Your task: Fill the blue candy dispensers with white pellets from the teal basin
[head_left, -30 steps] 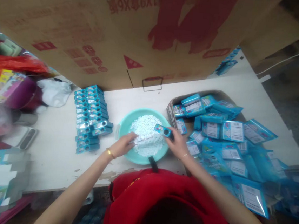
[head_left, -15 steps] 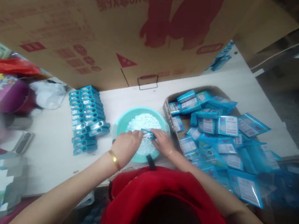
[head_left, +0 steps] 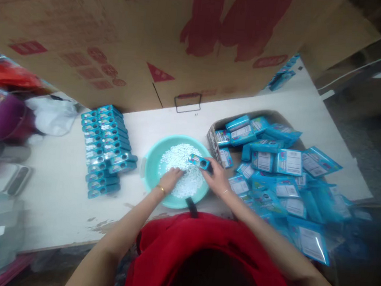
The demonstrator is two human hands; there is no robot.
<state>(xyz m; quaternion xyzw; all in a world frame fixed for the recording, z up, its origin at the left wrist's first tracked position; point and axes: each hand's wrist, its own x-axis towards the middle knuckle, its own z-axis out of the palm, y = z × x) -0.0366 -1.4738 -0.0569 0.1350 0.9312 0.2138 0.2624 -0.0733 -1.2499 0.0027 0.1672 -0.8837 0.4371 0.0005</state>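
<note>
Drew the left hand [head_left: 170,179] off the box [head_left: 197,161] since half a second ago and brought it down to the pellets [head_left: 178,153]; shifted the right hand [head_left: 215,176] slightly outward with the box. Now hold the box between right thumb and fingers, over the right part of the bowl [head_left: 153,157], with its dark round hole near the fingertips. Keep the left fingers bunched, narrow, tips at the pellets; cannot tell whether pinching any. Wear a gold bracelet [head_left: 161,188] on the left wrist and a red top [head_left: 208,234]. See the bowl near the front edge of the table [head_left: 53,201]. See two columns of boxes [head_left: 105,146] to its left, well apart from the left hand. See, just right of the bowl, a tray [head_left: 213,143] heaped with blue packs [head_left: 289,162], some past its edge. Face a big carton [head_left: 126,42] across the back, printed in red. Farther left, see a white bag [head_left: 52,115] and a purple tub [head_left: 7,118], both blurred.
</note>
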